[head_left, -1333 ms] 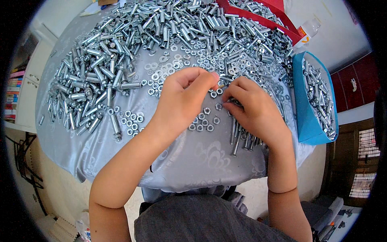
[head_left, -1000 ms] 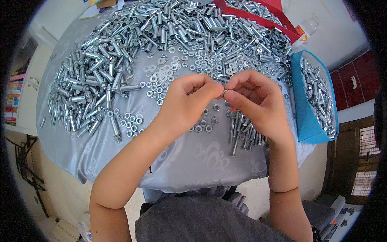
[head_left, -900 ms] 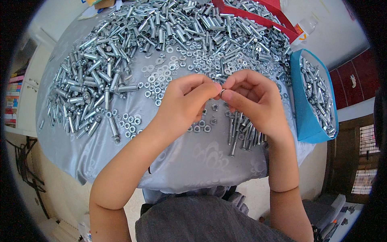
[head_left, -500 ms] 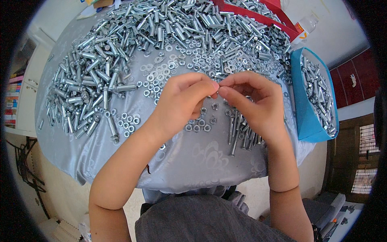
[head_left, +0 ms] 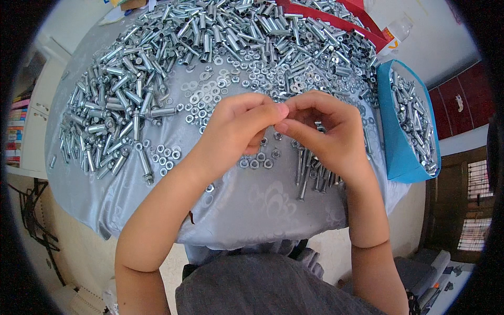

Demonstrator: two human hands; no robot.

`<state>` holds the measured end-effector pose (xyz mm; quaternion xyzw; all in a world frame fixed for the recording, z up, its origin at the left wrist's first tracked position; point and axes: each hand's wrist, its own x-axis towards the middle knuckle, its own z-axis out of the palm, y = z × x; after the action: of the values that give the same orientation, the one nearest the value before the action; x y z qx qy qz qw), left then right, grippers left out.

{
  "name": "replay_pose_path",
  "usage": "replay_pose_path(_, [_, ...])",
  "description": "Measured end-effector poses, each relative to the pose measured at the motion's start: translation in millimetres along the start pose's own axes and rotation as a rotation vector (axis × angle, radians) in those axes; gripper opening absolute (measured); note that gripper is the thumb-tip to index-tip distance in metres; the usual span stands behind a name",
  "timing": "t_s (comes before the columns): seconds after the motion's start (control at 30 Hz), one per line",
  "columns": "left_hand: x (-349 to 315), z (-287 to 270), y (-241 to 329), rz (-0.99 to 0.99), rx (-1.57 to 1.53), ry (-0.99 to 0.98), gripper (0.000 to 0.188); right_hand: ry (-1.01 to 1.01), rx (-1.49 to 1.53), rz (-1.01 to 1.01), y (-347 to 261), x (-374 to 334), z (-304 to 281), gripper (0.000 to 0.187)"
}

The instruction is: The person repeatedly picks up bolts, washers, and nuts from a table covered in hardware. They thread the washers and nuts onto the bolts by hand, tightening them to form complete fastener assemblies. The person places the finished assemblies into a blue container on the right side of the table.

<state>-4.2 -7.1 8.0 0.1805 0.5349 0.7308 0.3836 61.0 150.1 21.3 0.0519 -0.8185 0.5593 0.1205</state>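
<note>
Loose hexagonal nuts [head_left: 254, 163], bright plated metal with round bores, lie on the bench [head_left: 278, 226] just on the near side of the hands. The left hand [head_left: 233, 128] is curled, its thumb lying over the bent forefinger; the thumb covers the tips, so I cannot tell whether these fingers are closed on a part. The right hand [head_left: 333, 136] meets it tip to tip, thumb and forefinger curved into a ring with only a narrow gap at the ends; any small piece between them is hidden. Under and near the right hand lie slender bolts [head_left: 302, 181] with smooth, shiny shanks. Beyond the left hand are flat, thin washers [head_left: 197, 97], ring-shaped and duller. To the left rises a heap of thick metal sleeve assemblies [head_left: 102, 113], and the far side carries a dense pile of hollow cylindrical tubes [head_left: 210, 31]. The cloth over the bench is silvery and satiny, woven with a scrolling pattern and creased at the near left. At the right stands a matte blue bin [head_left: 389, 131] full of metal parts; at the far right a red box [head_left: 376, 41] holds more, beside a clear plastic bottle [head_left: 401, 27] with an orange-and-white label, its print too small to read. Colourful books [head_left: 17, 126] stand at the far left.
</note>
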Motion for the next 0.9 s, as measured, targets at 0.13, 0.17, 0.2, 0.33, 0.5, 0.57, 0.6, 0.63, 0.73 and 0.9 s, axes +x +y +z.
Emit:
replay_pose_path(0.13, [-1,5,5,0.011,0.069,0.029,0.022,-0.024,-0.035,-0.06,-1,1,-2,0.016])
replay_pose_path(0.17, [-1,6,6,0.002,0.058,0.031,0.022,-0.021,-0.013,-0.045,-1,1,-2,0.017])
replay_pose_path(0.2, [-1,7,7,-0.007,0.047,0.033,0.021,-0.019,0.01,-0.029,-2,1,-2,0.018])
replay_pose_path(0.33, [-2,10,12,-0.051,-0.046,0.061,0.025,-0.007,0.046,-0.027,-8,-1,-2,0.019])
replay_pose_path(0.5, [2,1,9,0.072,-0.272,0.317,0.024,-0.138,-0.119,0.063,-13,1,-7,0.019])
replay_pose_path(0.57, [6,-1,11,0.071,-0.329,0.364,0.022,-0.218,-0.384,-0.032,-8,1,-13,0.018])
replay_pose_path(0.6, [7,-2,12,0.046,-0.349,0.363,0.021,-0.238,-0.515,-0.146,2,0,-14,0.017])
replay_pose_path(0.63, [7,-2,11,0.017,-0.369,0.366,0.02,-0.26,-0.642,-0.259,8,-2,-13,0.017])
replay_pose_path(0.73, [5,0,10,-0.023,-0.31,0.357,0.02,-0.295,-0.704,-0.231,6,0,-8,0.015])
replay_pose_path(0.9, [5,3,10,-0.021,-0.186,0.377,0.019,-0.261,-0.708,-0.25,8,2,-6,0.015])
